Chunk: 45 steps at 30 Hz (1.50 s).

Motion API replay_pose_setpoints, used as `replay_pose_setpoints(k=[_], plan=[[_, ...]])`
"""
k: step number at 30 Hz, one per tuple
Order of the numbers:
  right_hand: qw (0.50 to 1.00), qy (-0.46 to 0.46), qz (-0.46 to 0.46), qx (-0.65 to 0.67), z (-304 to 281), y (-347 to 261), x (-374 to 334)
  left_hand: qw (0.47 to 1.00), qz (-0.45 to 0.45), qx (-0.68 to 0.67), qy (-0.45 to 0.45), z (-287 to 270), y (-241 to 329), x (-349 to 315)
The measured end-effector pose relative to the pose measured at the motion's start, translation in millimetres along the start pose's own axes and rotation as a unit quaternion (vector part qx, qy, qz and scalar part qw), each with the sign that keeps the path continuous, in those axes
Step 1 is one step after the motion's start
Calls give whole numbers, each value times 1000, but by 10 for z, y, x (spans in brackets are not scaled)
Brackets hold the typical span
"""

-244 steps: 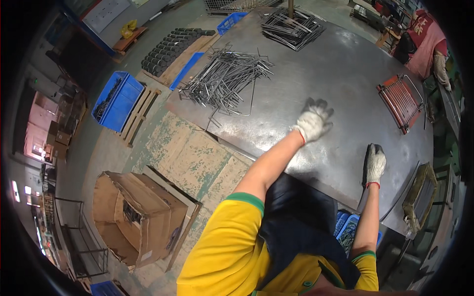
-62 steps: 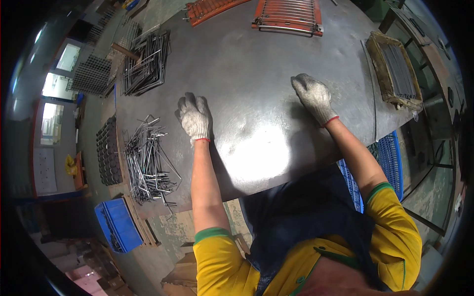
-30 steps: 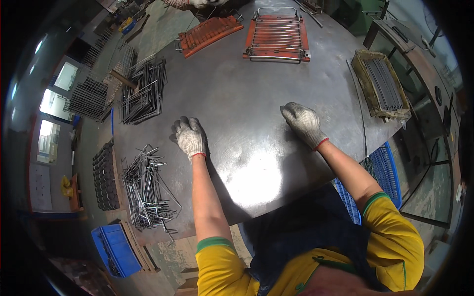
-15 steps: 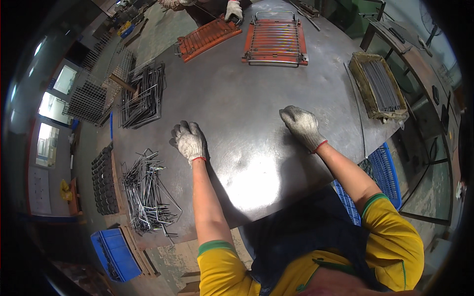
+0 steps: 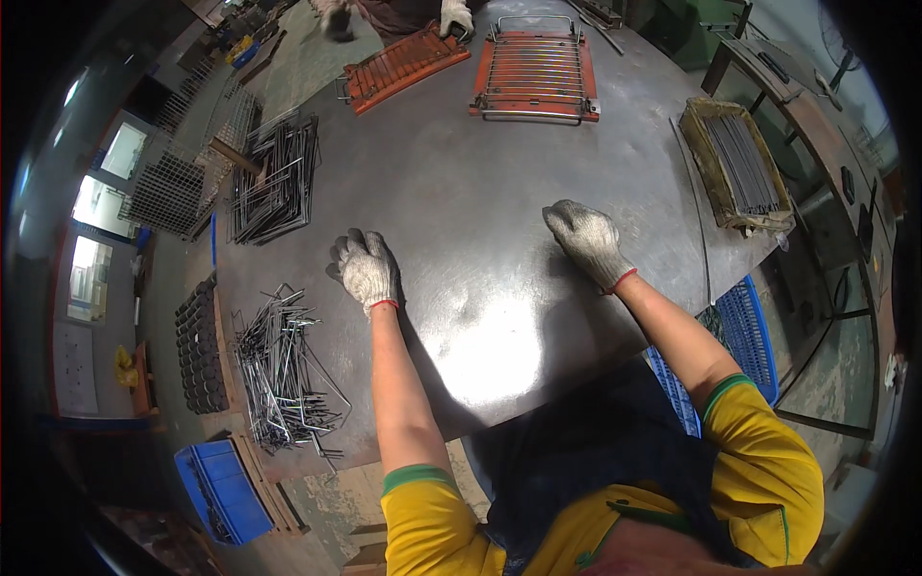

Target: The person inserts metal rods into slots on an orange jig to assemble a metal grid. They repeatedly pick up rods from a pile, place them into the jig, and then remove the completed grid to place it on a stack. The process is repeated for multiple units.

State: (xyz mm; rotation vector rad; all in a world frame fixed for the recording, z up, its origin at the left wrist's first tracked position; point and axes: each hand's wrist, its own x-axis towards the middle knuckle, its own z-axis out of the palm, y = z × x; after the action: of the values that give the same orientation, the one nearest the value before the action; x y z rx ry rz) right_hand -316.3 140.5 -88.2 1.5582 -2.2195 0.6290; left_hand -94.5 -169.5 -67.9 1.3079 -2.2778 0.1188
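Both my hands wear off-white knit gloves with grey fingers and red cuffs, and both rest on a metal-topped table (image 5: 451, 211). My left hand (image 5: 366, 269) has its fingers slightly bent and apart, with nothing in it. It lies nearest to a tangled pile of bent metal rods (image 5: 288, 374). Over to the right, my right hand (image 5: 586, 240) is curled closed, and no object shows in it. At the far side lies an orange fixture (image 5: 536, 77) with a row of wires across it and bent rods at its ends. A second orange fixture (image 5: 403, 72) sits to its left.
Another person's gloved hand (image 5: 455, 17) touches the left fixture. Bent wire frames (image 5: 277, 182) are stacked at the left edge. A box of straight rods (image 5: 735, 163) stands at the right, beside a long thin rod (image 5: 693, 192). Blue crates (image 5: 226, 494) stand below table level.
My hands keep nearly the same place and pose; the view has shifted slightly. Across the table, the other person's left-side hand has moved away from the fixture and is blurred.
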Motion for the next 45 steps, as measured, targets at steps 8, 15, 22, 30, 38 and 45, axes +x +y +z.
replay_pose_setpoints(k=[8, 15, 22, 30, 38, 45], plan=[[999, 3, -18, -26, -7, 16, -4, 1000, 1, -12, 2, -36, 45, 2], [999, 10, -31, -36, 13, 54, -24, 1000, -3, -16, -14, -22, 48, 21], [999, 13, -27, -17, 8, 33, 15, 999, 30, 5, 29, 53, -21, 11], [1000, -10, 4, -1, -16, 21, -10, 968, -210, -135, -42, 206, 115, 244], [979, -54, 148, 125, -12, -62, -32, 975, -137, 9, -177, 517, -523, 302], [870, -25, 324, 371, -1196, 648, 81, 974, 225, -8, -6, -653, -324, -796]])
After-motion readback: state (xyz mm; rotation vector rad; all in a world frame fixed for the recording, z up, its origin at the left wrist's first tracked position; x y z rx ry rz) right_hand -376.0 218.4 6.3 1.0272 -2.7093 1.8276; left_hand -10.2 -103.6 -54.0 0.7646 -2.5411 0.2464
